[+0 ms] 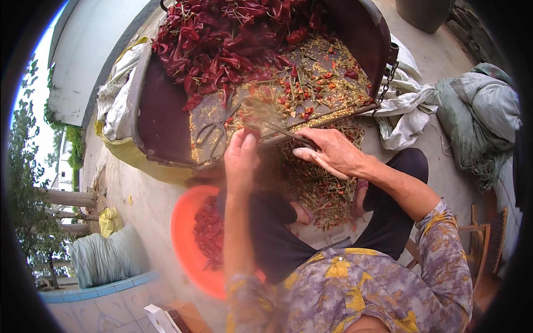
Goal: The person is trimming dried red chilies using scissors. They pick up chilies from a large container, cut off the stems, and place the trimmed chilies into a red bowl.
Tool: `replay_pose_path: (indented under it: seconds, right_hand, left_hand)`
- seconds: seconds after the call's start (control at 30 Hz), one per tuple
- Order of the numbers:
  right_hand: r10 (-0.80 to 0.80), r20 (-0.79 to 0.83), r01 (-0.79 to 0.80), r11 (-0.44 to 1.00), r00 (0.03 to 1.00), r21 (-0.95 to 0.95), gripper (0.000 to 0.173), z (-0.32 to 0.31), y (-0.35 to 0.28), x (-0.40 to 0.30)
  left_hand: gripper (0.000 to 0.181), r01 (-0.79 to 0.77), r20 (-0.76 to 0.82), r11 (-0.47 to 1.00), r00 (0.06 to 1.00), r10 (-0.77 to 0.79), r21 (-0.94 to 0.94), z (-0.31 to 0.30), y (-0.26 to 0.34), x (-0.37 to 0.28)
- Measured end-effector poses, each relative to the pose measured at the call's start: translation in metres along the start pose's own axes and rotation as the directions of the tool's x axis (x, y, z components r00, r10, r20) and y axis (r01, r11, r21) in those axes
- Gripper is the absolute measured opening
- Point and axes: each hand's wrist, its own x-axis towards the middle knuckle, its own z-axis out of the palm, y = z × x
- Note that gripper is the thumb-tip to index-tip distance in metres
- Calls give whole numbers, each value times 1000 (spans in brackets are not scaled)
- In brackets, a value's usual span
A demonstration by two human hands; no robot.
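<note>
A red dried chili pepper is pinched between the thumb and fingers of my left hand, above the front edge of the cart bed. My right hand grips a pair of scissors, whose blades point left toward the pepper; a blurred patch hides the blade tips. Another pair of dark scissors lies on the cart bed left of my hands. Behind them rises a heap of dried red chilies. Yellow seeds, stems and red scraps cover the bed nearer to me.
An orange basin with red chilies stands by my left leg. Stems and scraps pile on the ground between my feet. Woven sacks lie at right, a stuffed sack at left. A chain hangs at the cart's right corner.
</note>
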Motion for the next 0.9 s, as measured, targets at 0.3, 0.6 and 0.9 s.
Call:
replay_pose_path:
  seconds: [0.3, 0.6, 0.9]
  right_hand:
    - [-222, -5, 217, 957, 975, -190, 39, -2, 13, -5]
    - [-47, 91, 52, 997, 995, -53, 37, -1, 6, -8]
    - [202, 461, -434, 762, 864, 481, 45, -11, -17, -16]
  left_hand:
    - [19, 120, 173, 993, 978, -115, -19, 12, 2, -19]
    - [31, -138, 108, 855, 989, 97, 500, 19, -12, -22]
    - [25, 106, 81, 994, 991, -103, -34, 26, -7, -42]
